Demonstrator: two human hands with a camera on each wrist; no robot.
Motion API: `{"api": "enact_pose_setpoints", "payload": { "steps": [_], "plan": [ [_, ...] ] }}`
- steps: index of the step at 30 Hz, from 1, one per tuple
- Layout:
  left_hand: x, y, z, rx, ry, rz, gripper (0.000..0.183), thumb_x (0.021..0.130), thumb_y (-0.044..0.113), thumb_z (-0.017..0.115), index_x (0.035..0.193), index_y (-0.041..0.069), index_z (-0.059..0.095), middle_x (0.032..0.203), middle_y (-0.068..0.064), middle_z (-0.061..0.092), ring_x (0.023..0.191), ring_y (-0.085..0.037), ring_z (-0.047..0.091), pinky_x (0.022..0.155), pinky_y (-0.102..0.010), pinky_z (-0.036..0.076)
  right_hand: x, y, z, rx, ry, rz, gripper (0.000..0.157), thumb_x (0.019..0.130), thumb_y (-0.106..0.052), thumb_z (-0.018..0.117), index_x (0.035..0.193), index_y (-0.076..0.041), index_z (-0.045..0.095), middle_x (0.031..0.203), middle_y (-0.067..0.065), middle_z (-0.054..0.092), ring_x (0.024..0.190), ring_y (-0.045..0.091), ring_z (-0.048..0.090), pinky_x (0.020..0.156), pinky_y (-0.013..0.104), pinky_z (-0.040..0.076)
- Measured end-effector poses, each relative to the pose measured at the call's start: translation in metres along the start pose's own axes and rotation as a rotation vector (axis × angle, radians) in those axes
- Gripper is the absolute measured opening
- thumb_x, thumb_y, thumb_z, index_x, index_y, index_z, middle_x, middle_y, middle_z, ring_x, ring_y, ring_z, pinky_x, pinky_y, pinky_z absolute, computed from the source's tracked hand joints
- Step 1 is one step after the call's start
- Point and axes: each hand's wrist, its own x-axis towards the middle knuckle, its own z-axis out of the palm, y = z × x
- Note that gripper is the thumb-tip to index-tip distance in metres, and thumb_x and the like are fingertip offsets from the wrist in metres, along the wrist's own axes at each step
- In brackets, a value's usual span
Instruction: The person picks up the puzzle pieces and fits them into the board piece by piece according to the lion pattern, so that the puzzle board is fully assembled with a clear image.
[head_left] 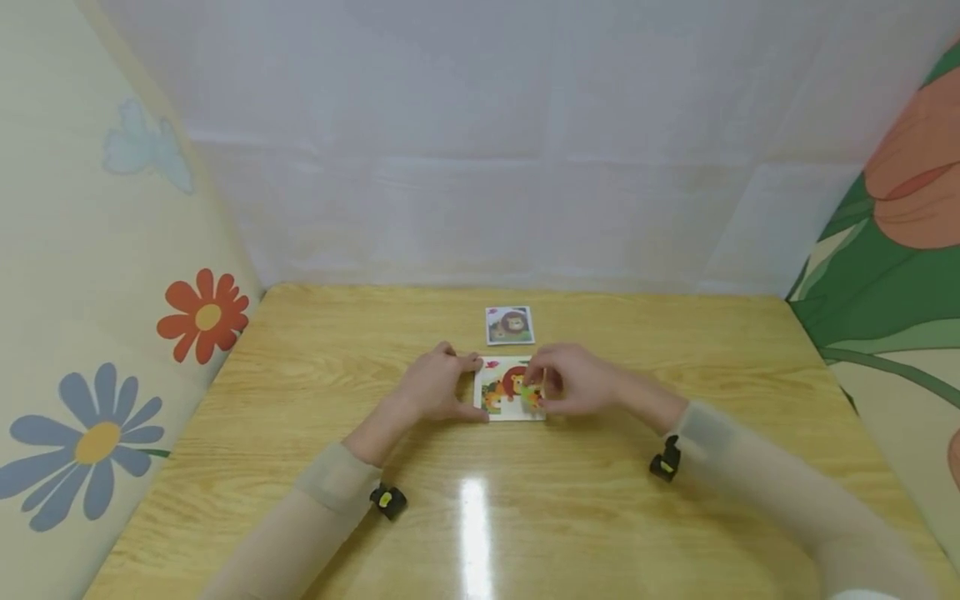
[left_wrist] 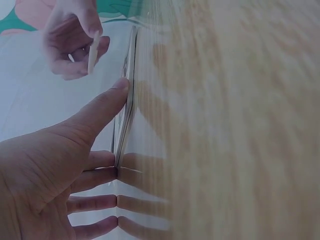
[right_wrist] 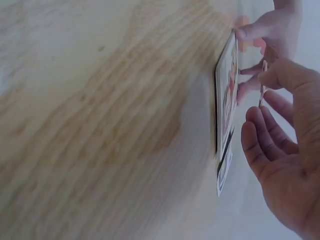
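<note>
A flat puzzle board [head_left: 507, 410] with a lion picture and a white border lies on the table between the hands. My left hand [head_left: 437, 385] rests at its left side, thumb at the near corner and index finger at the far one. In the left wrist view the thumb and fingers are fairly straight against the board's edge and tabletop. My right hand [head_left: 579, 379] pinches a small green-and-orange puzzle piece [head_left: 531, 396] over the board's right part. Seen from the right wrist, the thin piece [right_wrist: 262, 85] stands edge-on between thumb and fingers, above the board surface.
Just beyond the board lies a small square card [head_left: 509, 326] with a lion picture. The wooden table [head_left: 337, 350] meets a white cloth backdrop [head_left: 540, 217] at the back. Panels with painted flowers stand left and right.
</note>
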Motion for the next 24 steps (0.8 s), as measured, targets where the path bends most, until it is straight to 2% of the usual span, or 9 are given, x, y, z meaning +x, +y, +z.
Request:
{"api": "enact_pose_setpoints", "payload": {
  "steps": [7,11,15,24],
  "plan": [
    [0.002,0.0,0.0,0.006,0.002,0.011,0.095,0.073,0.066,0.09,0.146,0.01,0.065,0.149,-0.012,0.066,0.12,-0.036,0.062,0.099,-0.049,0.06,0.01,-0.005,0.011,-0.045,0.026,0.005,0.028,0.084,-0.012,0.081,0.111,-0.01,0.075,0.094,0.004,0.069,0.073,0.007,0.059,0.065,0.019,0.053],
    [0.002,0.0,0.0,0.009,-0.002,0.017,0.095,0.074,0.067,0.089,0.146,0.01,0.065,0.15,-0.012,0.065,0.124,-0.036,0.062,0.1,-0.05,0.059,0.014,-0.008,0.015,-0.036,0.026,0.001,0.034,0.081,-0.01,0.078,0.115,-0.007,0.076,0.09,0.005,0.066,0.072,0.006,0.057,0.064,0.019,0.052],
    [0.001,0.0,0.0,0.001,-0.001,0.027,0.094,0.076,0.066,0.088,0.146,0.009,0.065,0.15,-0.013,0.065,0.125,-0.037,0.061,0.1,-0.051,0.059,0.018,-0.007,0.021,-0.037,0.023,0.003,0.036,0.08,-0.007,0.077,0.116,-0.007,0.075,0.091,0.003,0.067,0.073,0.005,0.056,0.064,0.018,0.051],
    [0.0,0.0,-0.001,0.002,0.003,0.03,0.094,0.076,0.067,0.088,0.146,0.009,0.065,0.15,-0.013,0.065,0.122,-0.036,0.062,0.098,-0.05,0.06,0.025,-0.006,0.025,-0.073,-0.013,-0.001,0.03,0.083,-0.007,0.078,0.113,-0.008,0.075,0.097,0.003,0.068,0.075,0.007,0.057,0.068,0.018,0.052]
  ]
}}
